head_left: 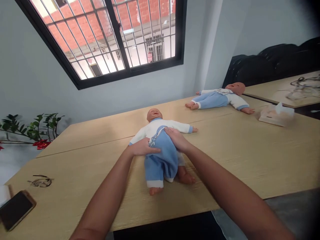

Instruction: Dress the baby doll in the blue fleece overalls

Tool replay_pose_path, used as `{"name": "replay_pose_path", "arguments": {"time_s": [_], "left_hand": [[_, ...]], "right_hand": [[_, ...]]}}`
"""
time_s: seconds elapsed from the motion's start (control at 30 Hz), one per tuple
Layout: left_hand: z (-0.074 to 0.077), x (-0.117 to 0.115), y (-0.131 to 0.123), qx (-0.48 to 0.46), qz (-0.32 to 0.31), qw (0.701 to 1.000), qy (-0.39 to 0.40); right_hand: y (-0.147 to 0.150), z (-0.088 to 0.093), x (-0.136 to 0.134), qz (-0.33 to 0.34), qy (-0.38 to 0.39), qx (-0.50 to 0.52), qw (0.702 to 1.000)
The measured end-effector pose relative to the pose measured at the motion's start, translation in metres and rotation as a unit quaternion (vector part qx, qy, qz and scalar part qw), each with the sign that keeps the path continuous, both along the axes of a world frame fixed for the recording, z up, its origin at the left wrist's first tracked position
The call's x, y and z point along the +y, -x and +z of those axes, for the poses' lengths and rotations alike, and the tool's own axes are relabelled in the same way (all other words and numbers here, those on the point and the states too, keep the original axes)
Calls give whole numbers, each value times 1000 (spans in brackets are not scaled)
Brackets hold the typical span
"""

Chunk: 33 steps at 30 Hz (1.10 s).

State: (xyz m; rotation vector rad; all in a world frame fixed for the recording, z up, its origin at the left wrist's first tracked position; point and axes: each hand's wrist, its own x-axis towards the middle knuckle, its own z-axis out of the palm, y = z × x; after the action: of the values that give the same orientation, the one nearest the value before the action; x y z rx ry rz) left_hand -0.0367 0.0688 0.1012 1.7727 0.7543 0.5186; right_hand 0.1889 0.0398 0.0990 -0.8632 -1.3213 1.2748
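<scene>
A baby doll (154, 115) in a white long-sleeved top lies on its back on the table, feet towards me. Blue trousers (162, 150) with white cuffs lie over its lower body. My left hand (142, 147) is closed on the waistband at the left side, thumb across the blue cloth. At the upper right of the waistband, my right hand (176, 137) grips the cloth too. One foot (155, 190) pokes out of the left cuff; the other foot (187, 176) lies bare beside the right trouser leg. Some fingers of both hands are hidden by cloth.
A second doll (215, 98) in similar clothes lies at the back right, near a tissue box (276, 115). On the table (82, 180) at left are glasses (41, 181) and a phone (17, 210). Cables (305, 87) lie on another table; a plant (37, 128) stands at left.
</scene>
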Motion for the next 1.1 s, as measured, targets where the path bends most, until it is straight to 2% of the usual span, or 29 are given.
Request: {"name": "replay_pose_path", "arguments": {"time_s": [0.1, 0.2, 0.27, 0.33, 0.4, 0.5, 0.57, 0.67, 0.8, 0.9, 1.0, 1.1], "left_hand": [[-2, 5, 3, -85, 54, 994, 44], [-11, 11, 2, -209, 142, 960, 119], [-16, 13, -1, -237, 154, 946, 157], [-20, 12, -5, -233, 142, 948, 166], [-19, 9, -7, -198, 104, 964, 141], [-14, 5, -5, -86, 11, 994, 66], [-10, 3, -3, -12, -35, 999, 23], [-8, 3, -1, -11, -19, 1000, 15], [-12, 3, -2, -131, 92, 984, 82], [-16, 2, -6, -168, 139, 969, 115], [-19, 0, -10, -197, 113, 966, 125], [-19, 0, -9, -156, 30, 983, 89]], "right_hand": [[-10, 7, -4, 69, -32, -94, 993], [-17, 13, -7, 173, -19, -186, 967], [-18, 13, -7, 185, -10, -202, 962], [-15, 8, -4, 147, -5, -150, 978], [-10, 2, -1, 105, 3, -39, 994], [-3, -4, 0, 85, 36, 95, 991], [-1, -5, -3, 96, 63, 111, 987], [-2, -1, -7, 143, 85, 75, 983], [-8, 7, -11, 229, 87, -66, 967], [-11, 9, -11, 246, 76, -139, 956], [-11, 5, -8, 218, 66, -83, 970], [-10, 0, -4, 176, 70, 48, 981]]}}
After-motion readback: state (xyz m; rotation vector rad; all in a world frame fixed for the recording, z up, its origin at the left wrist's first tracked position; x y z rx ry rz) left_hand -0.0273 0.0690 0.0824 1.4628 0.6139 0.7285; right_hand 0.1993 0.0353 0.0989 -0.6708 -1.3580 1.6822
